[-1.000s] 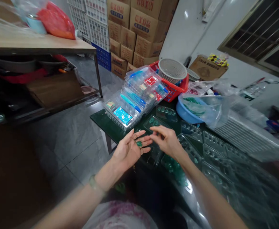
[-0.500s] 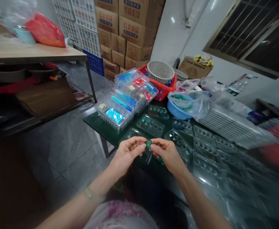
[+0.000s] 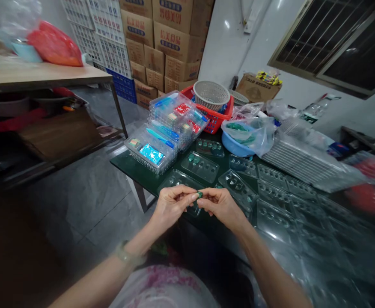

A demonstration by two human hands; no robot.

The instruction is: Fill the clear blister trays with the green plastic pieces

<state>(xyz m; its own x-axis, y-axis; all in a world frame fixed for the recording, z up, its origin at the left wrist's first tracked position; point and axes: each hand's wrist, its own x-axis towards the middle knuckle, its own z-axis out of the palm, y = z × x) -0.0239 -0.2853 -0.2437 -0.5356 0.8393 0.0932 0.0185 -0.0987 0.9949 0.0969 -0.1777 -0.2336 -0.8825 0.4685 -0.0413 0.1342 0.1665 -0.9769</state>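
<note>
Between the fingertips of both hands is a small green piece (image 3: 200, 194), mostly covered by the fingers; its exact kind cannot be made out. My left hand (image 3: 175, 205) pinches it from the left, my right hand (image 3: 221, 205) from the right. Under and beyond the hands lie clear plastic trays with small moulded hollows. One clear tray (image 3: 206, 169) has a few green pieces in its left hollows. Another clear tray (image 3: 239, 186) lies just right of it, and a farther clear tray (image 3: 210, 148) also carries green pieces.
Filled clear packs (image 3: 150, 147) with pens and blue or red items are stacked at the table's left. Behind stand a red basket (image 3: 218, 119), a blue basin (image 3: 235, 143) with green pieces under plastic, and stacked clear trays (image 3: 309, 164). More trays cover the dark green table's right side.
Both hands stay together in nearly the same place. The green piece is turned and more hidden by the fingers now. The view has shifted slightly.
</note>
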